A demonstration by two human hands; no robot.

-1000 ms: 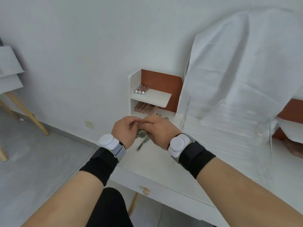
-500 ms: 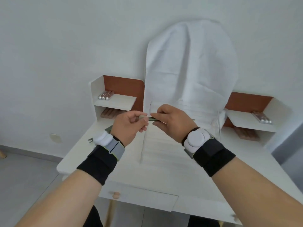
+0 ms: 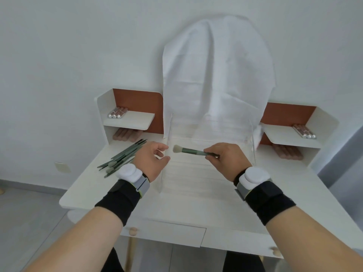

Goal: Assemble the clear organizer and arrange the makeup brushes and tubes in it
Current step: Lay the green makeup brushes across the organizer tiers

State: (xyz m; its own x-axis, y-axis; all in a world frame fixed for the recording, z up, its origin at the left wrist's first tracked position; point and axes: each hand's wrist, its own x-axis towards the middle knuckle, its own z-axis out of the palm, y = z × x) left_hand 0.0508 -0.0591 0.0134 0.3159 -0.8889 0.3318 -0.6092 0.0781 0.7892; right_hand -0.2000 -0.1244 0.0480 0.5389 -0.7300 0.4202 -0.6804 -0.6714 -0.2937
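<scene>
Seen from the head camera, a person's right hand [image 3: 225,158] pinches the dark end of a green-handled makeup brush [image 3: 193,151] between thumb and fingertips, holding it level above a white bench [image 3: 294,203] with its pale bristle head pointing toward the left hand [image 3: 152,160]. That left hand hangs loosely spread and empty, its fingers curled a little, just beside the bristles but not touching them. Both wrists carry white sensor pods over grey and black straps.

Beneath the brush lies the clear organizer [image 3: 206,167], a wide transparent tray with ribbed rows running across it; its side walls show only as faint lines, so how far it is put together is hard to judge. A loose pile of green brushes [image 3: 121,156] rests on the bench to the left of the tray, partly hidden behind the left wrist.

At the back of the bench, a white cloth [image 3: 218,79] drapes over something tall between two small shelves with rust-brown back panels. Three silver-capped tubes [image 3: 116,113] lie side by side on the left shelf [image 3: 135,119], and three more tubes [image 3: 304,131] on the right shelf [image 3: 282,136]. Brownish items sit under each shelf, too blurred to identify. A drawer front with a wooden knob [image 3: 133,231] faces the person.
</scene>
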